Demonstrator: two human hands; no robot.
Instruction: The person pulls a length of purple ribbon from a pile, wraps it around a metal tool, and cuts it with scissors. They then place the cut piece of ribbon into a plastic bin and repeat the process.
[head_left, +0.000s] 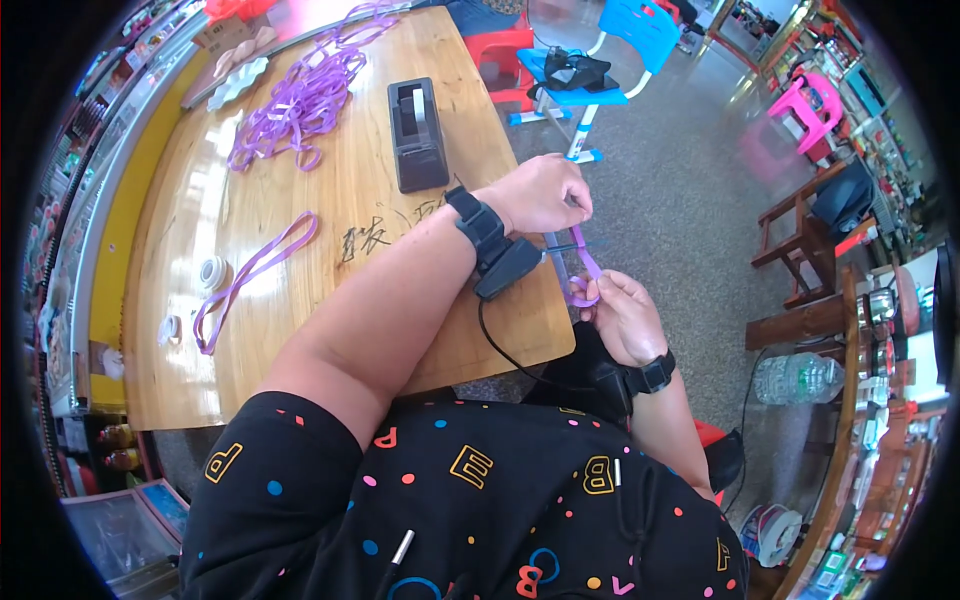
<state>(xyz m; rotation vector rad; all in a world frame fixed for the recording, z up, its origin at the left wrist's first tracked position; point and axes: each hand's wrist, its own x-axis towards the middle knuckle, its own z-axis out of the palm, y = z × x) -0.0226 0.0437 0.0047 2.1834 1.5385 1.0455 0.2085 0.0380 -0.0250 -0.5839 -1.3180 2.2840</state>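
A purple ribbon (584, 252) stretches between my two hands, just past the right edge of the wooden table (300, 355). My right hand (630, 320) pinches its lower end, where the ribbon curls into a small loop. At the upper end, the fingers of my left hand (540, 195) are curled closed on it, with the fingertips partly hidden. My left forearm crosses over the table. A black tape dispenser (420, 150) stands beyond my left wrist. One separate purple ribbon loop (255, 278) lies flat on the left, and a tangled purple ribbon pile (300, 105) sits farther back.
Two small white rolls, one larger (213, 272) and one smaller (170, 328), lie at the table's left. A blue chair (590, 75) with a black item stands ahead, by a red stool (497, 60). Black cables hang from my wrist straps. Shelves and a wooden chair (797, 240) line the right.
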